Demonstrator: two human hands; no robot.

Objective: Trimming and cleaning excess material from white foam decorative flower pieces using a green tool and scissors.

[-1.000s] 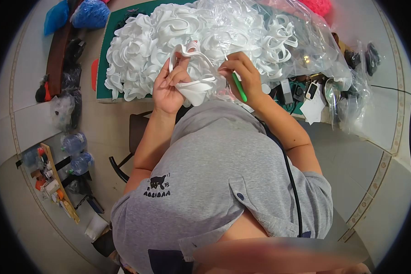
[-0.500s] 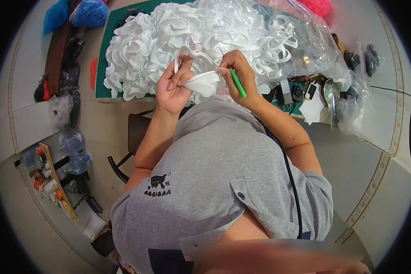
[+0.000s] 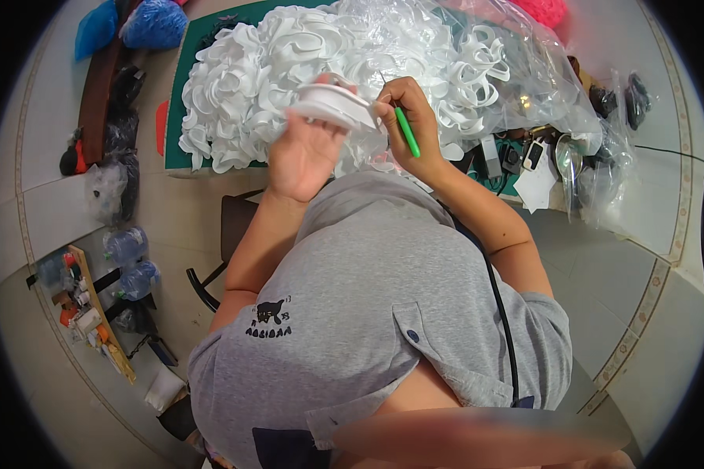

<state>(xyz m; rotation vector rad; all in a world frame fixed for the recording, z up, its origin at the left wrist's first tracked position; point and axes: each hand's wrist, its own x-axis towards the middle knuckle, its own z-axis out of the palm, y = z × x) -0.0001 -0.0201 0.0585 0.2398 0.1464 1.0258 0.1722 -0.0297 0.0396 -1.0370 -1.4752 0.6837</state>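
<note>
My left hand [image 3: 305, 160] is turned palm up and holds a white curved strap piece [image 3: 332, 105]. Motion smears its fingertips, and the piece partly hides them. In my right hand [image 3: 411, 117] is a slim tool with a green handle [image 3: 407, 131]; its thin dark tip points up and away past my fingers. The right thumb and fingertips lie at the right end of the white strap piece; whether they pinch it I cannot tell. Just beyond both hands a large heap of similar white looped pieces [image 3: 250, 86] covers most of the green table mat [image 3: 177, 129].
Clear plastic wrap [image 3: 536, 86] lies over the heap's right side. Small dark devices and a white paper [image 3: 535, 186] sit at the table's right edge. A dark chair [image 3: 238, 227] stands at lower left, near water bottles [image 3: 137, 280]. A black cable [image 3: 497, 305] runs along my right side.
My left hand has rotated palm up, and the white strap piece has swung up and turned flatter. The right hand with the green-handled tool has shifted only slightly.
</note>
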